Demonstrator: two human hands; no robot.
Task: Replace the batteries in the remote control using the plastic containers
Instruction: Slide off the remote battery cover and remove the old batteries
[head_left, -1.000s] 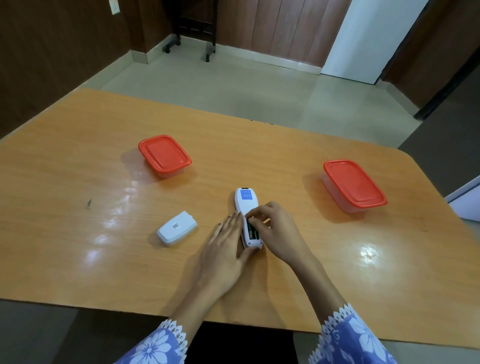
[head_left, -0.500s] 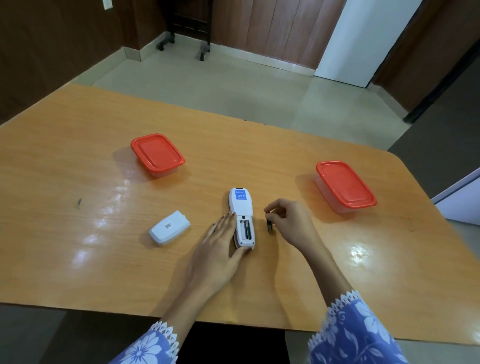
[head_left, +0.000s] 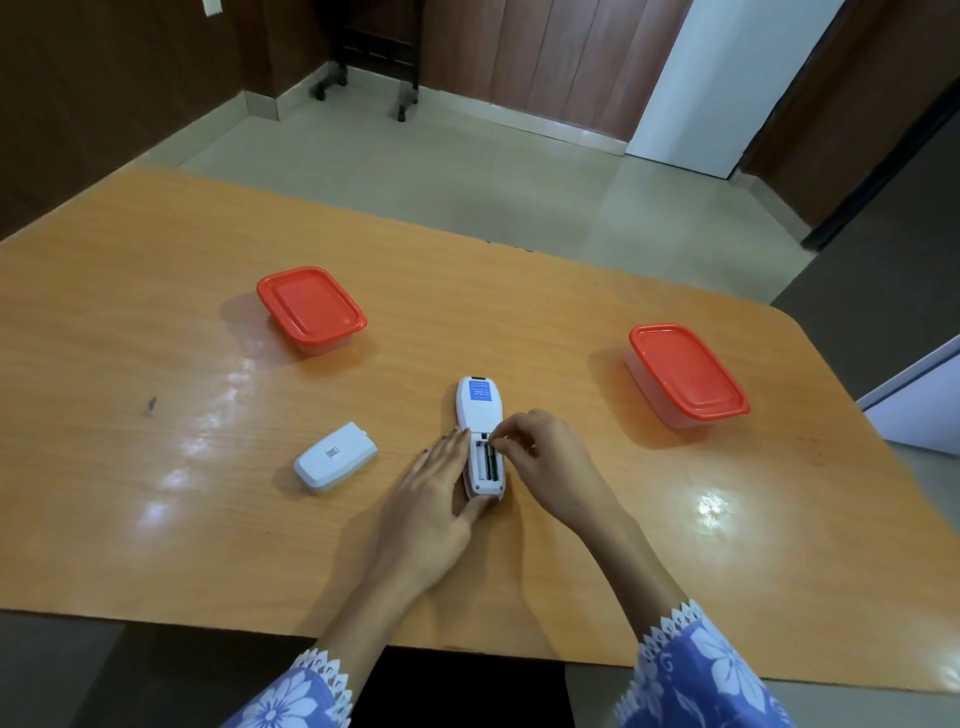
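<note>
The white remote control lies face down on the wooden table, its battery compartment open. A dark battery sits in the right slot; the left slot looks bare. My left hand braces the remote, fingers flat along its left side and thumb at its near end. My right hand pinches its fingertips on the far end of that battery. The white battery cover lies to the left of my left hand. Two clear plastic containers with red lids stand shut, one at the far left and one at the right.
The table's near edge runs just below my forearms, and its right corner is rounded. Beyond the far edge is a tiled floor with a wheeled stand and a white door.
Half a second ago my right hand was away from the remote, holding a battery to its right. It has come back, fingertips now on the battery in the compartment. My left hand has stayed.
</note>
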